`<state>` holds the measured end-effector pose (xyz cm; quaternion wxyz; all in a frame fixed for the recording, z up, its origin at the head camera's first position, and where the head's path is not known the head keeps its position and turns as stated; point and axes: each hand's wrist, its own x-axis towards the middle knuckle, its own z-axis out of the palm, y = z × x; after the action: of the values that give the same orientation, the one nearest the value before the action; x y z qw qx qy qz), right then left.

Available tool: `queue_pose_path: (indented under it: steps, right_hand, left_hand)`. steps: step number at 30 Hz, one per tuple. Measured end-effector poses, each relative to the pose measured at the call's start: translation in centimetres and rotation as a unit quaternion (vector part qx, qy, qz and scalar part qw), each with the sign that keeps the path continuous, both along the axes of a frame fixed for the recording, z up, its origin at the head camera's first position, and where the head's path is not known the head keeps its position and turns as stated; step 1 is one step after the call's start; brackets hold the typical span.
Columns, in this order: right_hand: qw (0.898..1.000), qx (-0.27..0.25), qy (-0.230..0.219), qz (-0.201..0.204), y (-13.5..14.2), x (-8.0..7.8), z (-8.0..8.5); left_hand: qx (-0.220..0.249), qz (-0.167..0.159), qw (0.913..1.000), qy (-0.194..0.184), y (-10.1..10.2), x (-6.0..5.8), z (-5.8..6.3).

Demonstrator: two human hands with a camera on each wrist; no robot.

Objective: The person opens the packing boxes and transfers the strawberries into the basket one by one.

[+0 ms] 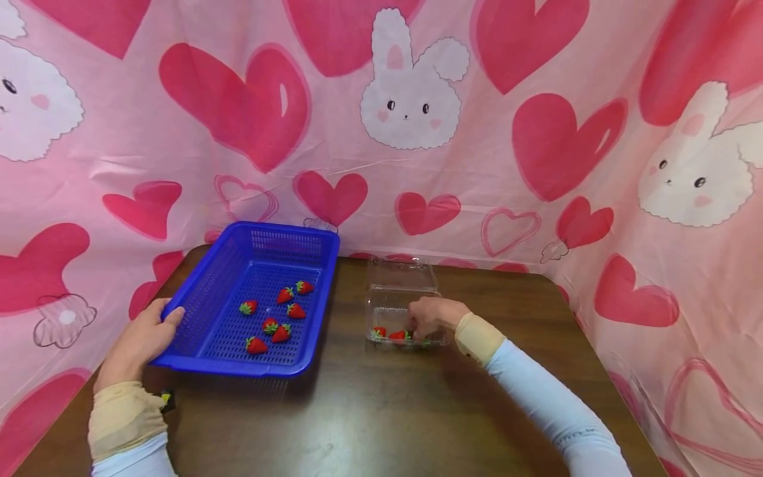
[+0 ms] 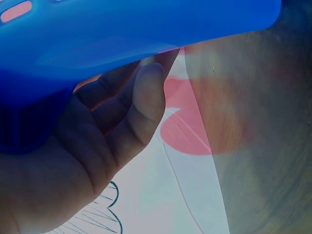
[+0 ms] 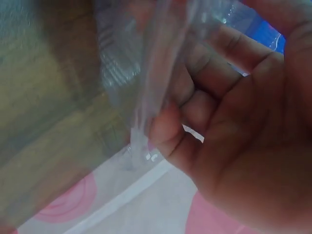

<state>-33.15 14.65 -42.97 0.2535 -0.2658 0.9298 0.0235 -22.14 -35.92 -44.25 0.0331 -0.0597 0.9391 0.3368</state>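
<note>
A blue plastic basket with slotted walls stands on the left of the table, with several strawberries on its floor. My left hand grips the basket's left rim; in the left wrist view its fingers curl beneath the blue edge. To the right, a clear plastic box stands with its lid raised behind it. Two red strawberries show along its front. My right hand reaches down into the box's right side, fingers bent. Its fingertips are hidden, so whether they hold a strawberry is unclear.
The brown wooden table carries everything. A pink cloth with hearts and rabbits hangs behind and at both sides. A small black and yellow item lies beside my left wrist, partly covered by it.
</note>
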Motion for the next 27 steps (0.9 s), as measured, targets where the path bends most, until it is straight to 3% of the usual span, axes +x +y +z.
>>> queue_pose_path:
  steps: [7,11,17,22,27]
  right_hand:
    - [0.999,-0.033,-0.013,-0.011,-0.1,-0.4,0.1]
    - [0.997,-0.078,0.003,-0.019,0.3,-0.2,0.4]
    - [0.985,-0.164,0.050,-0.005,0.2,-0.1,0.8]
    - [0.968,-0.219,0.121,0.034,-0.3,-0.3,0.7]
    - [0.931,-0.293,0.210,0.066,-1.4,-0.5,0.9]
  left_hand:
    - [-0.001,0.000,1.0000,0.002,-0.5,0.1,-0.2]
    - [-0.001,-0.003,1.0000,-0.002,-0.3,-0.2,-0.1]
    - [-0.006,-0.005,1.0000,0.005,-0.4,-0.3,-0.1]
    - [-0.016,-0.006,0.9998,0.012,-0.5,-0.4,-0.1]
    - [-0.024,-0.008,0.9994,0.025,-0.2,-0.3,-0.3]
